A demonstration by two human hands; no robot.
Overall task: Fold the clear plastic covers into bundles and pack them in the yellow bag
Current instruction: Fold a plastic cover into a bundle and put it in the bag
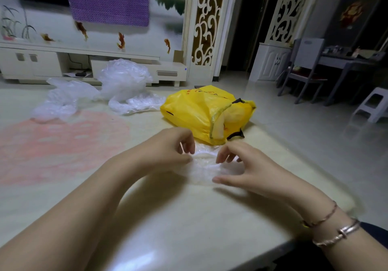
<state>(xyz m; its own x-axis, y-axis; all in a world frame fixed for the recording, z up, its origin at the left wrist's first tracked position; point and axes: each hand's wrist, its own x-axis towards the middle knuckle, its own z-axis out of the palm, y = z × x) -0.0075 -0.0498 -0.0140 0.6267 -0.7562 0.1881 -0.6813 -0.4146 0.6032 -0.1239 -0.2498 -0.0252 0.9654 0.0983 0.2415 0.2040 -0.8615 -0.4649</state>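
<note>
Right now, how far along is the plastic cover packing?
Some pale contents already show in the yellow bag. Both the left hand and right hand work one clear cover. Loose covers wait at the table's far end.

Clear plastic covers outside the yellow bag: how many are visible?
3: one under both hands, left hand and right hand; a crumpled cover far left; a heap mid-table, possibly several. The yellow bag may hide more.
</note>
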